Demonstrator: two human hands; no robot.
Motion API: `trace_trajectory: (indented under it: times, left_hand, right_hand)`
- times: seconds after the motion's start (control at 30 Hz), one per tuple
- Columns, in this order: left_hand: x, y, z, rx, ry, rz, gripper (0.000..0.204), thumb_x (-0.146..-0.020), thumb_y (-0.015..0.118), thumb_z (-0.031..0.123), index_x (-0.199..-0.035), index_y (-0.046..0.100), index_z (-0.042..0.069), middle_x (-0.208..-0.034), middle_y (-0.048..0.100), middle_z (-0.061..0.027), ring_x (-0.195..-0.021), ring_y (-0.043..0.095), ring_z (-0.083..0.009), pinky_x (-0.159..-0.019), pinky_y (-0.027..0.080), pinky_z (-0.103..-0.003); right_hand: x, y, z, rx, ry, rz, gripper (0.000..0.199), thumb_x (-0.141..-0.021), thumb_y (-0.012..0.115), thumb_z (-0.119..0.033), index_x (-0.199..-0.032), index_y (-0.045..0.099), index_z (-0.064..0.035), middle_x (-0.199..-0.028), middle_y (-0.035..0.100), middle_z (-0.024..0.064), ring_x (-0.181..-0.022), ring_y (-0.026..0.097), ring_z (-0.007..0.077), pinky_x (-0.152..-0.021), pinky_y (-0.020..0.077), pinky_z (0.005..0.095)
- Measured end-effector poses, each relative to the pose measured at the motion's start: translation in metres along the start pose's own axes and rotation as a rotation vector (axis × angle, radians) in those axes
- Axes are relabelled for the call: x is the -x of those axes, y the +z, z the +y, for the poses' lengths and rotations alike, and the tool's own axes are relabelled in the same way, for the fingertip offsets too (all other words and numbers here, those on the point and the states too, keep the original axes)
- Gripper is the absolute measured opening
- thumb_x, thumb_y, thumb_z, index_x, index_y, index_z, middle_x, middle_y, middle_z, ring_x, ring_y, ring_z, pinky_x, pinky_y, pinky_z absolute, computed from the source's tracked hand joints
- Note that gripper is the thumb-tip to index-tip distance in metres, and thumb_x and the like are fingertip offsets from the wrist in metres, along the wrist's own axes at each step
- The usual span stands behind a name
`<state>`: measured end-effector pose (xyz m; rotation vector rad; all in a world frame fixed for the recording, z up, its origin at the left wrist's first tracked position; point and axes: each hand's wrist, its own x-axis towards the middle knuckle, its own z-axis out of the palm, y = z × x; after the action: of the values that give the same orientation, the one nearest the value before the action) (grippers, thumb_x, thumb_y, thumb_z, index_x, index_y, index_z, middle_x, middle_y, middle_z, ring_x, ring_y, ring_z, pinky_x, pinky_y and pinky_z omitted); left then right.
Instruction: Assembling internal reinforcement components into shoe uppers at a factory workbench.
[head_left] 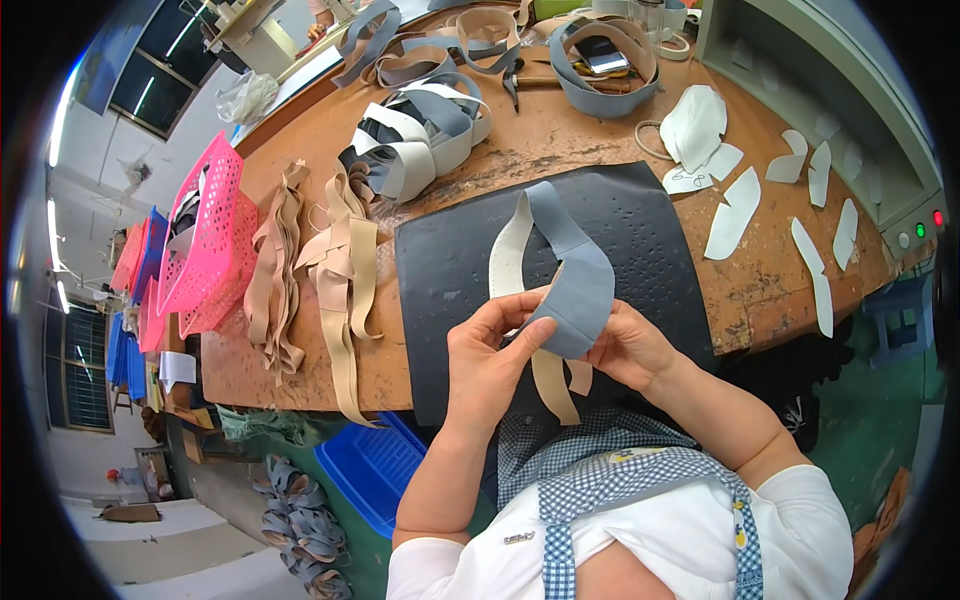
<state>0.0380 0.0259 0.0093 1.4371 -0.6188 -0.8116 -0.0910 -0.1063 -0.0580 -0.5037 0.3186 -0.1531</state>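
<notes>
A blue-grey leather shoe-upper piece (572, 305), shaped like a curved band, is held up over a black cutting mat (650, 235). Its narrow end loops round to a white underside, and a beige strip (553, 385) hangs below it. With thumb and fingers my left hand (500, 340) pinches the piece's left edge. On the other side my right hand (632, 345) grips the right edge, its fingertips partly hidden behind the leather. Small holes dot the mat's surface beyond the piece.
Beige strips (345, 265) and a bundle of grey and white bands (420, 135) lie left on the worn table. White pattern pieces (735, 212) lie right, beside a machine housing (800, 60). Pink baskets (225, 230) stand far left; a blue crate (375, 465) sits below the edge.
</notes>
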Motion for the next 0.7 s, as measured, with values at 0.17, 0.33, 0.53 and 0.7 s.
trace_trajectory:
  times: [0.17, 0.33, 0.53, 0.7]
  left_hand:
    - [-0.001, -0.001, -0.001, 0.019, -0.06, 0.007, 0.028, -0.086, 0.074, 0.006, -0.111, 0.067, -0.004, -0.096, 0.07, -0.0072, -0.089, 0.064, -0.0108, -0.082, 0.051, -0.025]
    - [-0.002, -0.004, -0.006, 0.058, -0.102, 0.002, 0.023, -0.086, 0.074, 0.006, -0.106, 0.068, -0.005, -0.095, 0.069, -0.0065, -0.086, 0.063, -0.0102, -0.081, 0.051, -0.024]
    - [-0.003, -0.004, -0.012, 0.022, -0.103, 0.031, 0.016, -0.085, 0.073, 0.003, -0.1, 0.068, -0.002, -0.094, 0.068, -0.0037, -0.089, 0.063, -0.0107, -0.083, 0.049, -0.025]
    - [-0.004, -0.001, -0.015, -0.443, 0.265, 0.057, 0.011, -0.086, 0.07, 0.0, -0.096, 0.066, -0.001, -0.097, 0.066, -0.0034, -0.097, 0.06, -0.0123, -0.087, 0.046, -0.027]
  right_hand:
    - [0.0, -0.001, 0.001, 0.008, -0.001, 0.013, 0.032, -0.091, 0.065, -0.016, -0.121, 0.061, -0.0047, -0.111, 0.065, 0.0053, -0.099, 0.066, 0.0139, -0.088, 0.0559, 0.0323]
    - [0.002, 0.006, 0.0, -0.005, -0.015, 0.067, 0.023, -0.092, 0.062, -0.01, -0.114, 0.063, -0.0052, -0.102, 0.066, 0.0033, -0.088, 0.063, 0.0114, -0.075, 0.0523, 0.0275]
    - [0.005, 0.012, 0.003, 0.078, -0.112, 0.153, 0.028, -0.091, 0.065, -0.011, -0.117, 0.059, -0.0043, -0.107, 0.064, 0.0037, -0.094, 0.063, 0.0128, -0.082, 0.052, 0.0299]
    - [-0.001, -0.001, 0.016, 0.309, -0.429, 0.322, 0.033, -0.091, 0.068, -0.013, -0.119, 0.052, -0.0039, -0.111, 0.06, 0.0034, -0.103, 0.061, 0.0146, -0.091, 0.049, 0.0298]
